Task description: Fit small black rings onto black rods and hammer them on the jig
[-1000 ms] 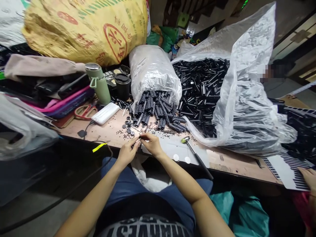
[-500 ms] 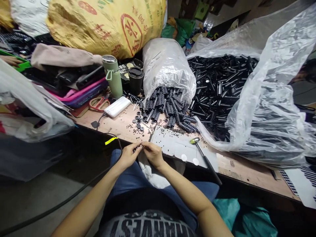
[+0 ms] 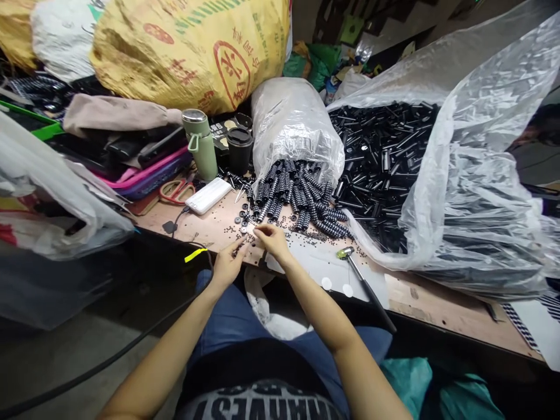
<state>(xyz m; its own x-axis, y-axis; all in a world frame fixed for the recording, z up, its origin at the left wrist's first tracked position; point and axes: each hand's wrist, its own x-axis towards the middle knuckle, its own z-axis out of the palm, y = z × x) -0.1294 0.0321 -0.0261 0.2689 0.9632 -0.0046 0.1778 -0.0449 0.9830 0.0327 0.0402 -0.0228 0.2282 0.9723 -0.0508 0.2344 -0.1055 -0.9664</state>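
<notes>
My left hand (image 3: 228,262) is closed at the table's front edge, around a small dark piece (image 3: 237,251) too small to name. Just to its right and farther forward, my right hand (image 3: 271,239) pinches at the tabletop; whatever lies between its fingertips is hidden. Black round discs (image 3: 244,221) sit right beyond the fingers. Tiny dark rings or beads (image 3: 301,236) are scattered around both hands. Behind them, black-and-white ribbed tubes (image 3: 284,186) spill out of a clear plastic bag (image 3: 297,111).
A hammer (image 3: 365,286) lies on a pale sheet (image 3: 315,262) at the right. Beyond it is a large open bag of black tubes (image 3: 380,151). A white power bank (image 3: 207,195), red-handled scissors (image 3: 176,191), a green flask (image 3: 200,146) and a lidded black cup (image 3: 240,147) stand or lie leftward.
My right hand has moved away from the left, forward onto the table near the discs. My left hand has shifted slightly left and forward, still closed.
</notes>
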